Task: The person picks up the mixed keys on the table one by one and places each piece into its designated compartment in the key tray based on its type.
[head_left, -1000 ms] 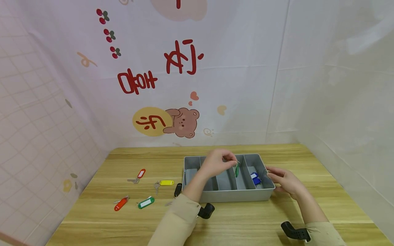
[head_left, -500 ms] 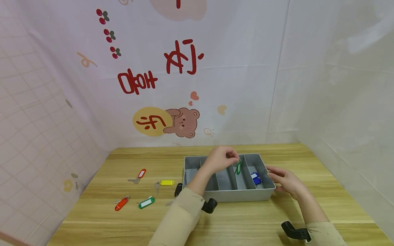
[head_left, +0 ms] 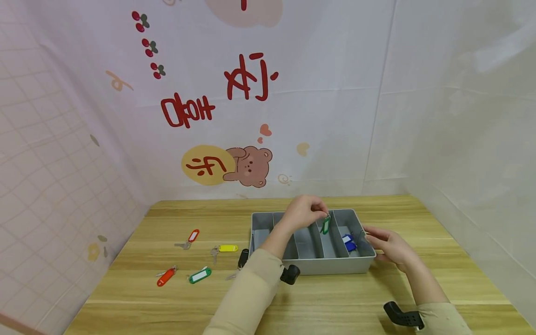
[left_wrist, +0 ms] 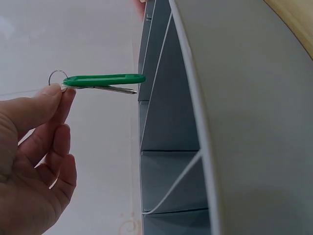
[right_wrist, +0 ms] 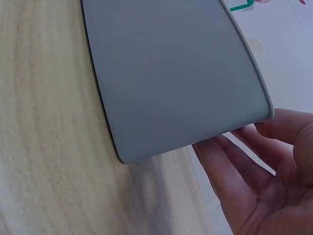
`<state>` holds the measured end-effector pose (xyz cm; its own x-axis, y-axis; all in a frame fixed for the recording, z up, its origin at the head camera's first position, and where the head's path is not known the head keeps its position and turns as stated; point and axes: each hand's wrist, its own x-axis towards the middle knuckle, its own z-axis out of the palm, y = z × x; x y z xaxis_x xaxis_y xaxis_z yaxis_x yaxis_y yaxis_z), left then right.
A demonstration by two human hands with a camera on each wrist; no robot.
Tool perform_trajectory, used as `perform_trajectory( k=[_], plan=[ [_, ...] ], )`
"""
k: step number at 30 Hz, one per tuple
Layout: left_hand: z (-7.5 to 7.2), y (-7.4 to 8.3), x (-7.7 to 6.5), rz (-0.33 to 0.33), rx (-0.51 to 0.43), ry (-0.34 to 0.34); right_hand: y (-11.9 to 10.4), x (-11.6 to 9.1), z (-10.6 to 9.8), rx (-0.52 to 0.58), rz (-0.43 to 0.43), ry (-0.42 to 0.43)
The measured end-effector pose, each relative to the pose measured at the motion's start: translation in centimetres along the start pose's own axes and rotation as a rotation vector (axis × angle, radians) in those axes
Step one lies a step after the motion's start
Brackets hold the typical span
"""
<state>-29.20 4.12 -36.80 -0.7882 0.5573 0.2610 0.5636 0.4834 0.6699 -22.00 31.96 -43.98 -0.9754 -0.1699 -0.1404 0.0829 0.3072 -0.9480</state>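
Note:
My left hand [head_left: 301, 213] pinches the metal ring of a green key tag [left_wrist: 105, 80] between thumb and fingertips. A key [left_wrist: 117, 89] hangs from that ring beside the tag. Both dangle over the grey divided box [head_left: 322, 266], above the compartment just left of the rightmost one. Blue key tags [head_left: 349, 243] lie in that rightmost compartment. At the box's right end, my right hand [head_left: 393, 249] touches the outer wall near the rim with its fingers mostly extended; the right wrist view shows the fingers [right_wrist: 230, 171] against that side.
Left of the box lie a red key tag [head_left: 193, 235], a yellow key tag [head_left: 228, 248], another red tag [head_left: 166, 277], a green tag [head_left: 200, 275] and a black one [head_left: 243, 257] partly by my left sleeve. White printed cloth [head_left: 318, 116] closes off the back and sides.
My left hand has moved slightly right and away from me with the green key tag, which has turned its face more toward the camera. The right hand stays at the box's end.

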Motion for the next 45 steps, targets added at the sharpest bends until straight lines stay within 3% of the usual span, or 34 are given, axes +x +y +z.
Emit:
perform_trajectory(
  k=[20,45],
  plan=[
    [0.6,0.0,1.2,-0.032,0.096,-0.021,0.0,0.0,0.0,0.007,-0.003,-0.001],
    [1.1,-0.4,1.1,-0.062,0.066,-0.023,0.1,0.0,0.0,-0.013,-0.004,0.011]
  ],
)
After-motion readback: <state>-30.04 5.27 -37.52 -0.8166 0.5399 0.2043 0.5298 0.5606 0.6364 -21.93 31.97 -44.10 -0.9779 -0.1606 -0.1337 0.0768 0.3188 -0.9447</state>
